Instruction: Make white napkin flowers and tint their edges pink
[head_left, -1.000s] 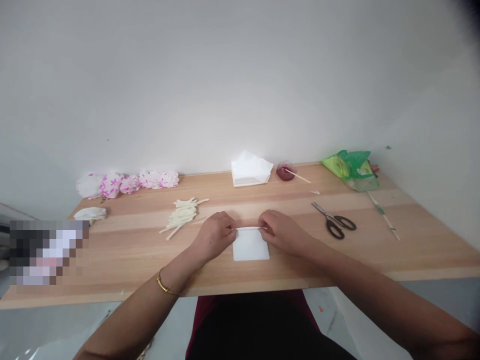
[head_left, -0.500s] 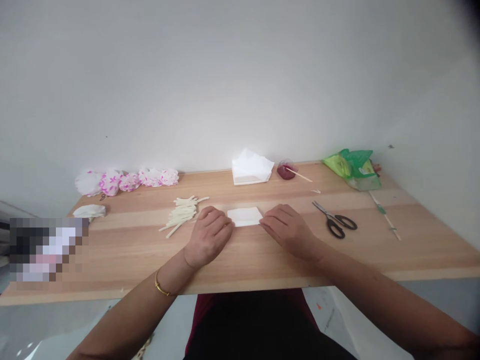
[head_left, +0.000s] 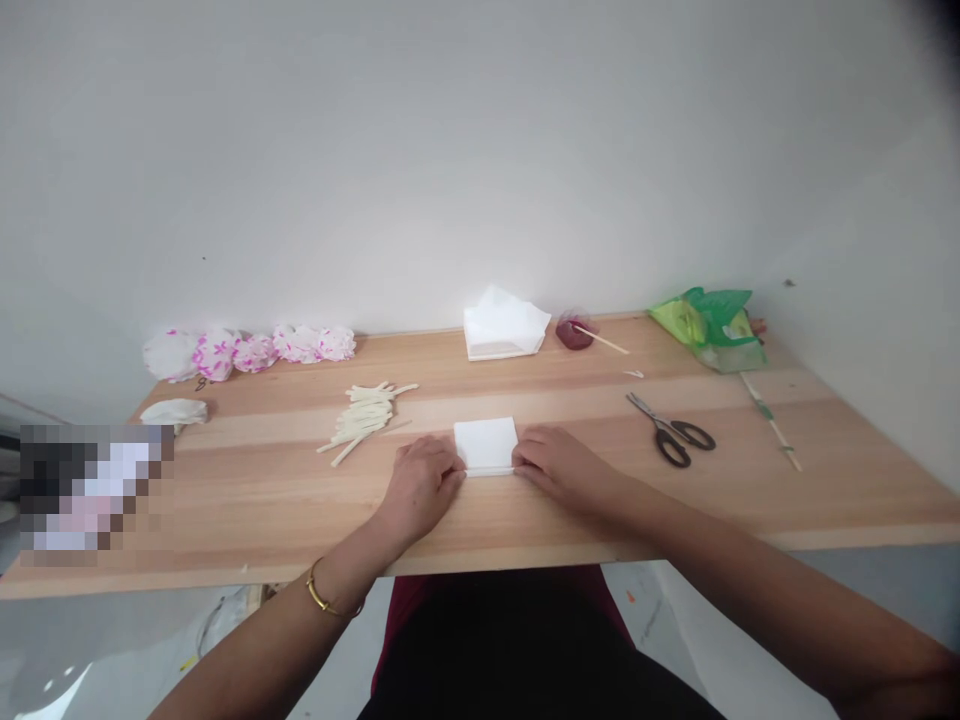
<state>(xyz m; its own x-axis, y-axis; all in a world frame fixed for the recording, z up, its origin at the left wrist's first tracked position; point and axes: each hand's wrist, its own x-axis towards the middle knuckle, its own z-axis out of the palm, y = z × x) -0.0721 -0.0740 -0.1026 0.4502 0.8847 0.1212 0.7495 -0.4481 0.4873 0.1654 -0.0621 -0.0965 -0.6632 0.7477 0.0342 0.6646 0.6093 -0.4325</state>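
A small white paper tissue (head_left: pixel 486 445) lies flat on the table between my hands, with a narrow folded strip along its near edge. The fingers of my left hand (head_left: pixel 427 480) are closed on the near left corner. My right hand (head_left: pixel 559 465) pinches the near right corner, fingers bent together. To the left of the tissue is a loose pile of pale cream strips (head_left: pixel 364 420). Scissors (head_left: pixel 671 430) with black handles lie partly spread to the right of my right hand.
Along the back stand white-and-pink paper puffs (head_left: pixel 255 352), a stack of white tissues (head_left: pixel 504 328), a dark red bundle (head_left: pixel 574 331) with a thin stick, and a green plastic bag (head_left: pixel 709 325). A white bundle (head_left: pixel 174 411) sits at the left. A thin stick with green bands (head_left: pixel 771 420) lies right.
Both hands have moved slightly toward me, with the tissue between them. A narrow folded band now shows more clearly along its near edge. The view has shifted a little.
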